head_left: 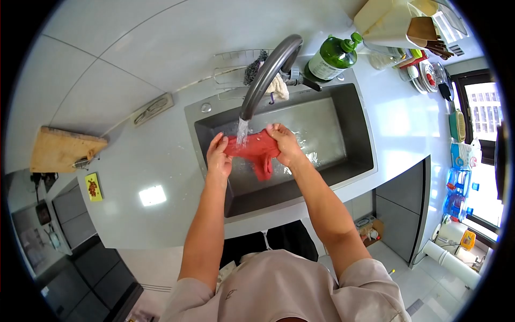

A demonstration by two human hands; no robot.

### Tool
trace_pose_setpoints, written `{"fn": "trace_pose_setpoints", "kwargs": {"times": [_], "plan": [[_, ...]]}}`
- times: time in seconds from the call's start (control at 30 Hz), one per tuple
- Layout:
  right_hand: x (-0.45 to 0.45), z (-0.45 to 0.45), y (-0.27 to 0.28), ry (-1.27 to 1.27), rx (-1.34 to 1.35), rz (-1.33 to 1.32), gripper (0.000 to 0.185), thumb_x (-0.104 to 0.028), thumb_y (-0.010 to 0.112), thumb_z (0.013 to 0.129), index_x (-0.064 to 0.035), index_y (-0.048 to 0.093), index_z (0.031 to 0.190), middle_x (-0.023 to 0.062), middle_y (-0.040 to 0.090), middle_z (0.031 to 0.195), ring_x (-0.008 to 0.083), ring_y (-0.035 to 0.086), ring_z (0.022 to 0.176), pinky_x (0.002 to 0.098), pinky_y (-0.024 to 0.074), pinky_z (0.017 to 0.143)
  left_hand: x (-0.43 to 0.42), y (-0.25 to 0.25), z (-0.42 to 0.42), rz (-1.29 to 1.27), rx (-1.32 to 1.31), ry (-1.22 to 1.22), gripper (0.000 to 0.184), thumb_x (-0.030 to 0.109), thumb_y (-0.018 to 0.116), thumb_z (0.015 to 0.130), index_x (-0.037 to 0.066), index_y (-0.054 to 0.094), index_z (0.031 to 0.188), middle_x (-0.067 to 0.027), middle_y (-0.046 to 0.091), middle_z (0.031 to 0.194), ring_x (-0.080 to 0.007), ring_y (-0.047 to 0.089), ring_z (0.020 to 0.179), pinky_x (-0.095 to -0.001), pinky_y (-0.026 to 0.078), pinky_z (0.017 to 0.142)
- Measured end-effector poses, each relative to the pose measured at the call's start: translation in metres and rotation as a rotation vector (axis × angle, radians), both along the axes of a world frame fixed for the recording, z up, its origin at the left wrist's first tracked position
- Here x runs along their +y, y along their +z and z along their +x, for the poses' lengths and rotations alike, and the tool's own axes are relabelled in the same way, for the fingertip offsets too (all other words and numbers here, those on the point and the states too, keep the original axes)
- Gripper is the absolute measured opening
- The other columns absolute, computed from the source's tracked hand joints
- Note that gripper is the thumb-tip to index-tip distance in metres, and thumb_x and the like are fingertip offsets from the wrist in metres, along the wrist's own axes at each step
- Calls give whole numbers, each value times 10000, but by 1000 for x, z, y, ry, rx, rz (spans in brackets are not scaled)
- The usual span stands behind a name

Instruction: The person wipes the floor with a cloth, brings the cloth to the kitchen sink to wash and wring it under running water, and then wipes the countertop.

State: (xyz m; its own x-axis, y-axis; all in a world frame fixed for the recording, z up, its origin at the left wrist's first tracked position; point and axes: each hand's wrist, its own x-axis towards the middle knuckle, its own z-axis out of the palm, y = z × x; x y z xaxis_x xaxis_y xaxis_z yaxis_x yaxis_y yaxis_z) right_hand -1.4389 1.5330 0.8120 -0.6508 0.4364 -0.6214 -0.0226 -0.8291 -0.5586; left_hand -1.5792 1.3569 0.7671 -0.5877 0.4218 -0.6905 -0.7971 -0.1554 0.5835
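A wet red cloth (pixel 251 148) is stretched between my two hands over the dark sink (pixel 348 115). My left hand (pixel 219 155) grips its left end, fingers closed on the fabric. At the other end, my right hand (pixel 284 144) pinches the cloth between thumb and fingers. Water (pixel 242 129) runs from the curved grey faucet (pixel 268 72) onto the cloth near its left part. One folded flap of the fabric hangs down toward the basin. Whether the cloth is a garment cannot be made out.
A green pump bottle (pixel 328 60) stands behind the sink, right of the faucet. Beside the faucet is a wire rack (pixel 228 70) with scrubbers. A wooden cutting board (pixel 64 150) lies at the far left, near a small yellow tray (pixel 93 187). Dishes (pixel 426 75) stand at the right.
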Motion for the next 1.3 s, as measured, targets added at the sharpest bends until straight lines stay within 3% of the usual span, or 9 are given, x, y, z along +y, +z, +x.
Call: {"fn": "trace_pose_setpoints", "kwargs": {"times": [0.1, 0.2, 0.27, 0.37, 0.47, 0.87, 1.13, 1.23, 1.3], "plan": [[-24, -5, 5, 83, 135, 17, 270, -79, 729, 989, -138, 560, 1190, 36, 659, 1027, 171, 668, 877, 332, 559, 751, 5, 2, 15, -281, -107, -160, 323, 309, 710, 1023, 197, 668, 1323, -21, 706, 1183, -206, 691, 1049, -400, 562, 866], [-78, -9, 4, 147, 110, 365, 348, -5, 711, 914, -123, 566, 1207, 40, 657, 1050, 170, 664, 912, 342, 550, 820, 10, -31, 22, 400, -459, -313, 349, 395, 625, 1058, 176, 652, 1329, -54, 692, 1239, -250, 674, 1125, -518, 562, 930], [-115, -7, 24, 133, 64, 1088, 282, -45, 674, 963, -113, 581, 1220, 60, 661, 1003, 195, 692, 923, 367, 568, 826, 12, -37, 31, 431, -304, -243, 369, 385, 533, 1098, 115, 628, 1331, -109, 674, 1271, -271, 676, 1147, -515, 584, 980], [-143, 1, 71, 313, -95, 1148, 264, -186, 719, 944, -97, 637, 1179, 176, 688, 1027, 350, 720, 915, 417, 581, 840, 28, -61, 9, 240, -150, -536, 303, 378, 561, 1096, 94, 645, 1157, -75, 699, 1161, -214, 682, 1067, -414, 597, 831], [-80, -45, 28, 547, -794, 1108, 274, -298, 669, 962, -118, 651, 1168, 198, 726, 1008, 425, 725, 914, 487, 592, 800, 43, -56, 39, 221, -246, -310, 257, 382, 542, 1092, 155, 654, 1049, -21, 691, 1055, -182, 662, 976, -366, 558, 794], [-41, -46, -44, 269, -918, 897, 375, -405, 526, 1068, -60, 669, 1092, 286, 727, 960, 511, 693, 938, 592, 541, 813, 40, -30, 46, 21, -445, -353, 386, 412, 503, 1097, 99, 676, 1244, -91, 744, 1123, -261, 717, 1025, -501, 585, 907], [-35, -3, -28, 362, -285, 973, 383, -362, 611, 1025, -59, 634, 1258, 252, 730, 1092, 441, 706, 1013, 542, 571, 818, 32, -8, 30, -602, -78, -422, 470, 405, 534, 1098, 80, 587, 1434, -139, 655, 1424, -303, 644, 1279, -519, 470, 1133], [-67, 7, -9, 762, -278, 1287, 404, -307, 660, 968, -86, 615, 1303, 215, 736, 1115, 430, 714, 990, 554, 568, 813, 8, -67, 13, 134, -507, -290, 398, 341, 589, 1080, 67, 637, 1366, -127, 710, 1327, -306, 689, 1193, -492, 530, 1069], [-84, 25, 8, 746, -145, 1283, 371, -267, 640, 964, -116, 625, 1303, 178, 753, 1073, 430, 725, 958, 552, 572, 825, 7, -41, 16, 85, -361, -390, 343, 282, 636, 1057, 70, 662, 1325, -116, 733, 1274, -304, 708, 1145, -476, 557, 1031]]}}
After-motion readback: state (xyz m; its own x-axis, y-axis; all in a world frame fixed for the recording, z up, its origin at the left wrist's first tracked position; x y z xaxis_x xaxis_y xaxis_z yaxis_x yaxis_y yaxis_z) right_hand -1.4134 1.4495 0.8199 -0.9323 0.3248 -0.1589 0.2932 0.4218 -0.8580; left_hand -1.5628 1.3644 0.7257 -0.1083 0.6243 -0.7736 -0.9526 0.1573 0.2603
